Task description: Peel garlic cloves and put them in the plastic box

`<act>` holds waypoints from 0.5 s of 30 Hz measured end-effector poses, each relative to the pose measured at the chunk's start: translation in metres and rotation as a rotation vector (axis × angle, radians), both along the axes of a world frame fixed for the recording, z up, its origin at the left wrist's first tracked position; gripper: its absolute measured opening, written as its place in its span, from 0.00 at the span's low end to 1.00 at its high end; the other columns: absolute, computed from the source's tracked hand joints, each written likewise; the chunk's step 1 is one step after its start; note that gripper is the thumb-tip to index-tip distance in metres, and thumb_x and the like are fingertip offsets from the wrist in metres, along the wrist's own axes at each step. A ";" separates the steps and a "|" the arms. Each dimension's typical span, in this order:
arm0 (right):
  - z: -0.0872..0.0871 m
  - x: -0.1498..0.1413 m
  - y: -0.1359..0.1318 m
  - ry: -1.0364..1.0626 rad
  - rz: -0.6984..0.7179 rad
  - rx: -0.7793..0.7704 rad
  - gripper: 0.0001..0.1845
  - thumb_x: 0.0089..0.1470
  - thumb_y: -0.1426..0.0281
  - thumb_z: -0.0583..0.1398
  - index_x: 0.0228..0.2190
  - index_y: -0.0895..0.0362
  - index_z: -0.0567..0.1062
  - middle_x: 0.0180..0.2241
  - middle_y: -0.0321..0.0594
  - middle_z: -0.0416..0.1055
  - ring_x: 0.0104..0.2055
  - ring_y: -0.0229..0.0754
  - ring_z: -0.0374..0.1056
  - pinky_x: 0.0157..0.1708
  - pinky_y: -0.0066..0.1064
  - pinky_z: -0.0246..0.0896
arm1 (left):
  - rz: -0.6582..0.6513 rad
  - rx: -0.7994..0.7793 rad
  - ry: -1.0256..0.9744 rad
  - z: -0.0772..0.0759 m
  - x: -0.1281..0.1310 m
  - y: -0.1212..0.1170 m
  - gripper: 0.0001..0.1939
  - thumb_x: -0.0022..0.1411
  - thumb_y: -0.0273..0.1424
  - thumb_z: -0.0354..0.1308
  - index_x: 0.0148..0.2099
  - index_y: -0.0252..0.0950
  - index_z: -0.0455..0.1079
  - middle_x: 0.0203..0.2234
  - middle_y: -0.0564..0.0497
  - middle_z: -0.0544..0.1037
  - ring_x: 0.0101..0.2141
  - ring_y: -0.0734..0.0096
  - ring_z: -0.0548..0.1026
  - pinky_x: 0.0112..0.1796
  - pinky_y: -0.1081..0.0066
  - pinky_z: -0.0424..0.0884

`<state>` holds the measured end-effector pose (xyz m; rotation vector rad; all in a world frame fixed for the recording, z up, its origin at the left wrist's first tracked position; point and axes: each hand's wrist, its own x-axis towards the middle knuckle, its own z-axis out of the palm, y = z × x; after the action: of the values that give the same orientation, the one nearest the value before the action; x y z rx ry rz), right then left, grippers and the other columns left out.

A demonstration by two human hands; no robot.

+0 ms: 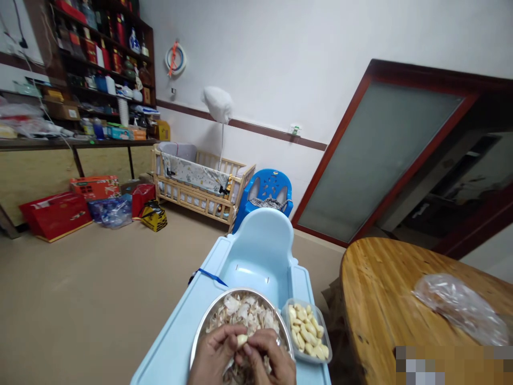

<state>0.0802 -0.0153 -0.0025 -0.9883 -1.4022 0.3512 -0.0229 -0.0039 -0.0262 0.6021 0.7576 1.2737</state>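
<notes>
At the bottom of the head view, my left hand (pixel 214 355) and my right hand (pixel 266 359) meet over a round metal bowl (pixel 200 334) full of papery garlic skins. Together their fingertips pinch one pale garlic clove (pixel 242 339). Just right of the bowl sits a clear plastic container (pixel 325 334) holding several peeled cloves. Both stand on the tray of a light blue plastic child seat (pixel 260 251).
A round wooden table (pixel 385 310) with a clear plastic bag (pixel 460 307) is at my right. Ahead stand a blue plastic chair (pixel 267 187) and a wooden crib (pixel 200 184). Shelves with bottles and red boxes line the left wall; a glass door leans at right.
</notes>
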 end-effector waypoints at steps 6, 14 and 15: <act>-0.008 0.005 0.002 -0.028 -0.006 -0.044 0.10 0.51 0.65 0.58 0.21 0.54 0.73 0.19 0.34 0.67 0.20 0.35 0.64 0.20 0.24 0.59 | -0.006 0.024 0.146 0.006 -0.006 0.000 0.20 0.37 0.44 0.69 0.29 0.32 0.79 0.13 0.51 0.74 0.19 0.70 0.69 0.25 0.72 0.66; -0.008 0.003 0.000 -0.084 -0.035 0.038 0.10 0.51 0.70 0.57 0.20 0.54 0.73 0.18 0.33 0.68 0.20 0.35 0.65 0.19 0.24 0.57 | -0.002 0.046 0.208 0.011 -0.009 -0.001 0.19 0.39 0.43 0.68 0.28 0.33 0.79 0.13 0.51 0.73 0.18 0.70 0.69 0.24 0.73 0.66; -0.008 0.003 0.000 -0.103 -0.049 0.048 0.11 0.52 0.70 0.57 0.20 0.53 0.73 0.17 0.33 0.68 0.19 0.35 0.65 0.19 0.24 0.57 | -0.003 0.045 0.198 0.009 -0.008 -0.001 0.19 0.39 0.43 0.68 0.29 0.33 0.79 0.13 0.51 0.73 0.18 0.70 0.68 0.24 0.73 0.66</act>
<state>0.0829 -0.0155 -0.0103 -1.0113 -1.4696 0.2315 -0.0308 -0.0045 -0.0173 0.7740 0.8923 1.2426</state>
